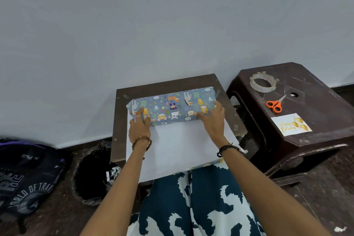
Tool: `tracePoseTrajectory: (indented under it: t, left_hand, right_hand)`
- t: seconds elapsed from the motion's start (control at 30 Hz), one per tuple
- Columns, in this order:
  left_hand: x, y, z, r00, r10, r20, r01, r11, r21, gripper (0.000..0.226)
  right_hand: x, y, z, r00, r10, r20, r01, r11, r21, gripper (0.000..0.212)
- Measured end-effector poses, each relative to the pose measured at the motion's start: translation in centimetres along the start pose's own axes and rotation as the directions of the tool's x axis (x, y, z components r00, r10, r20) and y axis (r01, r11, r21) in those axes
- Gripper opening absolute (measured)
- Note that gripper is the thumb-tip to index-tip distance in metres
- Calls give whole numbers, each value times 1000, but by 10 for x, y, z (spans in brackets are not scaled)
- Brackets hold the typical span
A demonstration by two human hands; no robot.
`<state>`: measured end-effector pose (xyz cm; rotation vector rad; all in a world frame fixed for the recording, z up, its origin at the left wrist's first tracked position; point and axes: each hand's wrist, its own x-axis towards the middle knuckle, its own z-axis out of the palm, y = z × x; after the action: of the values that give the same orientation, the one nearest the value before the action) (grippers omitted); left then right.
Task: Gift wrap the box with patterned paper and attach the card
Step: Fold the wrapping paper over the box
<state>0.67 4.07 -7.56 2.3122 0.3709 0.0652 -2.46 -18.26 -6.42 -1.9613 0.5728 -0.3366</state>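
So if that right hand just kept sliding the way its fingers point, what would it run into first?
The right hand points up and left across the patterned paper it already presses. Going on, it would probably cross that fold, then reach the wall behind, though depth is unclear.

The patterned paper is showing a smooth printed face and a plain matt white underside. The stool is looking like scuffed brown plastic. The scissors are showing orange plastic handles and metal blades. The card is looking glossy.

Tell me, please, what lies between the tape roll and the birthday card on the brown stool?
In the head view, orange-handled scissors lie between the tape roll and the birthday card on the stool.
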Motion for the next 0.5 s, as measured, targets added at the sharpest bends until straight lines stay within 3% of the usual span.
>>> tracePoseTrajectory:
  t: [0.17,0.23,0.33,0.4,0.5]
  left_hand:
    - [-3,3,1,1000,-19,-4,19,1000,9,43]
    - [-11,8,1,994,17,-113,-2,991,131,40]
    - [-28,14,7,881,376,-287,-242,880,408,46]
    - [-45,13,17,766,605,-215,-420,725,546,65]
    - [-70,10,36,662,749,-1,-625,552,552,76]
  right_hand:
    - [7,4,-8,999,34,17,-35,999,28,93]
    - [7,5,-13,994,104,32,-108,982,155,90]
    - [10,10,-17,982,188,33,-189,927,323,94]
    - [11,13,-16,979,199,47,-202,905,375,95]
    - [11,15,-13,982,183,41,-184,899,399,90]
